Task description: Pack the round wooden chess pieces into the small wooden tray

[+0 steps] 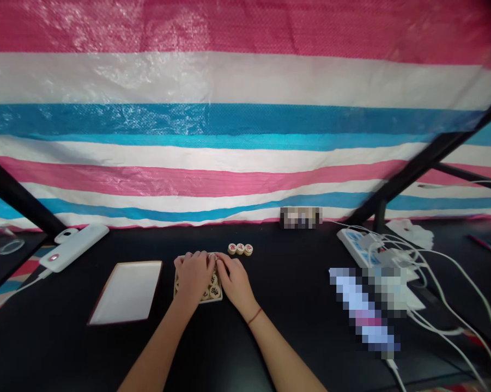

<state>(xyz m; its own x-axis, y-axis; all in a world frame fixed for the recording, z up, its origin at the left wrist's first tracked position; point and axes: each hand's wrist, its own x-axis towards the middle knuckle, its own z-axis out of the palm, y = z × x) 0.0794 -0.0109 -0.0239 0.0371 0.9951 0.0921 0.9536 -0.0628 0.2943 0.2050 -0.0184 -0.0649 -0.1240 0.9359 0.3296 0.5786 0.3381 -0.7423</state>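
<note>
My left hand (196, 275) reaches over a shallow white box (211, 299), with its fingers bent down at the box's far side. Their tips are hidden, and so is anything between them. Round xiangqi pieces (214, 292) with dark characters show inside the box, right of this hand. At the far right corner of the box is my right hand (236, 280), fingers drawn together close to the left fingertips; what they grip cannot be made out. Beyond the box stand three short stacks of red-marked xiangqi pieces (240, 249), side by side on the black table (212, 348).
A box lid (126, 291) lies inside up on the left. Farther left is a white device (74, 251) with a cable. At right are a power strip (353, 245), tangled white cables (441, 288) and a blurred-out phone-like object (363, 313). Striped sheeting (245, 125) hangs behind.
</note>
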